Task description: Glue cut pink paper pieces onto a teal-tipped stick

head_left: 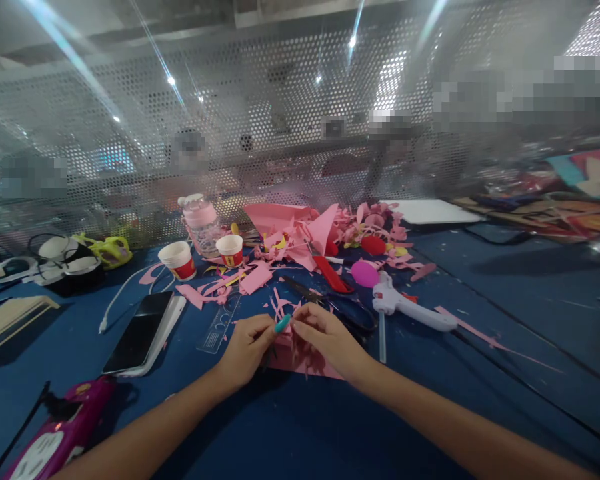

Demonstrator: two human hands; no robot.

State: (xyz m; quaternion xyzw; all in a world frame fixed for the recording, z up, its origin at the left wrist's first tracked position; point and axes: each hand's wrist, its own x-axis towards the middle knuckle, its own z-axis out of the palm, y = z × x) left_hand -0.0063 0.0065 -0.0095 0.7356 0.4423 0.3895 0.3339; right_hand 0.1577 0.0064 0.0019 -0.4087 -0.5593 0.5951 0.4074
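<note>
My left hand and my right hand meet low over the table, fingers pinched together. A small teal oval piece shows at my left fingertips; whether it is held or worn on a finger I cannot tell. Thin pink paper strips fan out just beyond my fingers. What each pinch holds is mostly hidden. A flat pink sheet lies below both hands. Close behind my right hand rest dark-handled scissors, and a white hot glue gun lies to the right.
Pink paper scraps are heaped at the back, beside two paper cups and a bottle. A clear ruler, phone and purple device lie left. A cord crosses the right side. Perforated metal stands behind.
</note>
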